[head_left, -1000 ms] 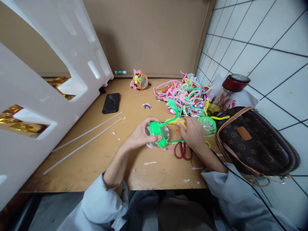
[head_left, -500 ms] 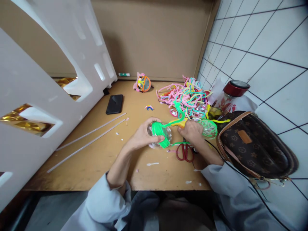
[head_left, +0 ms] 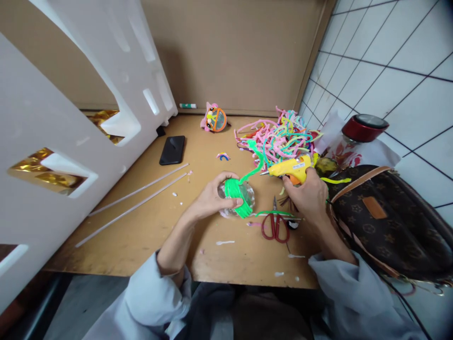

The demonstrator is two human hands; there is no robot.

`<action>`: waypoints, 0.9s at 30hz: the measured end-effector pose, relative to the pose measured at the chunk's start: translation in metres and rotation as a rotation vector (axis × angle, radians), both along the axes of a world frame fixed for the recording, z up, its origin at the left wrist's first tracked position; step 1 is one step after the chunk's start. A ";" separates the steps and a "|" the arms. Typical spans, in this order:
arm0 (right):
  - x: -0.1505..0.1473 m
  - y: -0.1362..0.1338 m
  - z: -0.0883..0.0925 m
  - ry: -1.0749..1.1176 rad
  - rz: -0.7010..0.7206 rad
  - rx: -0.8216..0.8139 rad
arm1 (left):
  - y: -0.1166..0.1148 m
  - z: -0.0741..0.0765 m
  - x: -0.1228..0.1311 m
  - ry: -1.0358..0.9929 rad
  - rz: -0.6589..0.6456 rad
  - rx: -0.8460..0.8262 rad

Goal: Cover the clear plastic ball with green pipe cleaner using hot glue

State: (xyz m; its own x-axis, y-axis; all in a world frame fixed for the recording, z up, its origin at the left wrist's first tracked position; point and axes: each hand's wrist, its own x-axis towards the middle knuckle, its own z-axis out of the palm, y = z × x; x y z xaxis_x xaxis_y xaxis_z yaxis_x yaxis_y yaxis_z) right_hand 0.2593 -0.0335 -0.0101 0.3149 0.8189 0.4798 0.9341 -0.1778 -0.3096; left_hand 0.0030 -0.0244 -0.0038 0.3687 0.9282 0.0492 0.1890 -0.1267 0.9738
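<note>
My left hand (head_left: 215, 198) grips a clear round plastic piece (head_left: 249, 194) partly wrapped in green fuzzy strip (head_left: 233, 190). A loose end of the strip rises from it and curves up towards a colourful pile. My right hand (head_left: 309, 191) is closed round the handle of a yellow glue gun (head_left: 290, 167), whose metal nozzle points left, above and to the right of the wrapped piece. Red-handled scissors (head_left: 275, 228) lie on the table between my hands, beside a short green strip (head_left: 274, 213).
Pastel fuzzy strips (head_left: 276, 139) are heaped at the back right, near a red-lidded jar (head_left: 364, 128) and brown bag (head_left: 382, 222). A phone (head_left: 172, 150), two white sticks (head_left: 138, 203), a small rainbow (head_left: 223, 156) and a pink decorated piece (head_left: 215, 118) lie leftward. A white panel (head_left: 116, 56) stands left.
My right hand has moved right and the glue gun is now lifted clear of the wrapped piece. The loose green end has shifted slightly left. The camera view has shifted a little.
</note>
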 end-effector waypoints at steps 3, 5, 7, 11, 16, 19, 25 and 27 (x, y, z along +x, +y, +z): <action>-0.004 -0.005 0.000 0.054 0.122 0.049 | 0.002 -0.004 0.000 -0.006 0.011 -0.029; -0.010 -0.009 0.000 0.087 0.196 0.092 | 0.002 -0.006 -0.001 0.003 0.014 -0.042; -0.016 -0.013 0.000 0.106 0.253 0.145 | 0.003 -0.006 -0.002 0.003 0.006 -0.049; -0.020 -0.016 0.000 0.095 0.295 0.235 | 0.003 -0.005 -0.002 0.005 -0.008 -0.038; -0.019 -0.016 -0.002 0.068 0.314 0.267 | 0.003 -0.005 -0.002 0.011 -0.017 -0.025; -0.019 -0.016 -0.003 0.051 0.335 0.281 | 0.003 -0.006 -0.002 -0.003 -0.024 -0.026; -0.020 -0.017 -0.005 0.018 0.337 0.319 | 0.001 -0.004 -0.002 -0.004 -0.030 -0.025; -0.020 -0.017 -0.005 0.020 0.331 0.308 | 0.001 -0.004 -0.001 0.002 -0.028 -0.018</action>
State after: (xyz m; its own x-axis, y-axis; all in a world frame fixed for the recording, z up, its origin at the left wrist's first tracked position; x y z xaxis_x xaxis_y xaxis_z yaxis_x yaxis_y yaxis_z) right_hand 0.2397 -0.0503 -0.0155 0.0719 0.6972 0.7133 0.9183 0.2329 -0.3202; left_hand 0.0015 -0.0232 -0.0077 0.3942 0.9185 0.0321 0.1874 -0.1145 0.9756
